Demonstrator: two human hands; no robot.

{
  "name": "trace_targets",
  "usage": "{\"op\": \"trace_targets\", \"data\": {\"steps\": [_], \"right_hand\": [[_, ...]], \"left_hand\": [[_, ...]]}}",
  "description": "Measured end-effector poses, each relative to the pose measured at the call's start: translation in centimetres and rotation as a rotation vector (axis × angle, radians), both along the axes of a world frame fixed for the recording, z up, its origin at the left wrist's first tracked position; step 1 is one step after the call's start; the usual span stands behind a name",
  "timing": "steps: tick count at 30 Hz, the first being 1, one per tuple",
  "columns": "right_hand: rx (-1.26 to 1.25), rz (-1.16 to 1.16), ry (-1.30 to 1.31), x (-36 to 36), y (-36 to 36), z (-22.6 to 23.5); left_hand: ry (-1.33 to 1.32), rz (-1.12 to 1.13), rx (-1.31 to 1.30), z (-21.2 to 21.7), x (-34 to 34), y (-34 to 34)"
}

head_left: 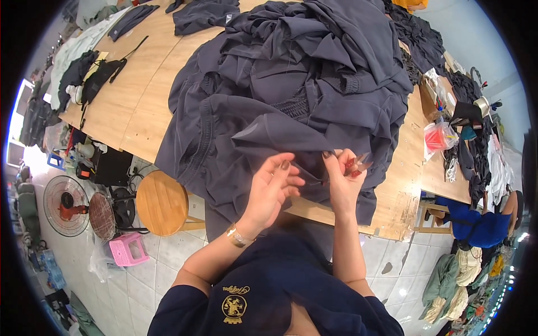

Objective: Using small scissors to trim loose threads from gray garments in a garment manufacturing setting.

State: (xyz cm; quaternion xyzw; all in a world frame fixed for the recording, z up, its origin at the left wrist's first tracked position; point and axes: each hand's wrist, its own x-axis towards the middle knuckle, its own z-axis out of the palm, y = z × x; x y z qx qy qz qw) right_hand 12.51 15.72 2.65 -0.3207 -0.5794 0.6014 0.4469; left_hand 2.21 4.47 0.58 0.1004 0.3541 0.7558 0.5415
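Observation:
A big heap of dark grey garments (pixel 302 84) lies on a wooden table (pixel 140 106), its front part hanging over the near edge. My left hand (pixel 272 187) pinches a fold of the grey fabric at the heap's near edge, with a gold bracelet on the wrist. My right hand (pixel 343 179) is closed around small red-handled thread snips (pixel 356 164), held just right of the left hand and against the same fold of cloth.
A round wooden stool (pixel 162 203) stands left of me by the table, with a pink plastic stool (pixel 129 249) and floor fans (pixel 67 204) beyond. More dark clothes and a black strap (pixel 103 73) lie at the table's far left. A person in blue (pixel 476 224) sits at right.

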Motion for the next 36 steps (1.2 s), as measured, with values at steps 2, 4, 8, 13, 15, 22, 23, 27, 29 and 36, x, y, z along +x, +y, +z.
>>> {"op": "trace_targets", "data": {"steps": [2, 4, 8, 13, 15, 22, 23, 27, 29, 36], "right_hand": [[0.009, -0.007, 0.016, 0.3, 0.0, -0.4], [0.013, -0.020, 0.023, 0.4, 0.1, -0.5], [-0.013, -0.045, 0.002, 0.3, 0.9, -1.0], [-0.101, -0.071, -0.017, -0.2, 2.1, -2.2], [-0.120, -0.085, -0.049, -0.1, 2.5, -2.6], [0.550, -0.325, -0.441, 0.7, -0.2, 1.6], [0.556, -0.228, -0.361, 0.7, -0.8, 1.9], [0.525, 0.145, -0.297, -1.0, -2.4, 1.8], [0.491, 0.222, -0.338, -1.5, -3.1, 1.5], [0.430, 0.269, -0.333, -1.5, -3.6, -0.5]], "left_hand": [[0.486, 0.202, -0.029, -0.2, 0.1, 0.6], [0.938, 0.302, -0.084, -1.2, -0.6, 0.6], [1.627, 0.295, -0.154, 0.4, -2.3, 0.7], [1.855, 0.153, -0.440, 0.1, -4.0, -0.4], [1.819, 0.148, -0.396, -0.3, -4.6, -0.5], [1.783, 0.422, -0.260, 1.5, -4.6, -0.9], [1.789, 0.461, -0.231, 1.6, -4.5, -1.0], [1.833, 0.553, -0.196, 1.6, -4.3, -1.4], [1.877, 0.578, -0.228, 1.5, -4.0, -1.8], [1.344, 0.285, -0.437, 1.2, -1.3, -5.3]]}}
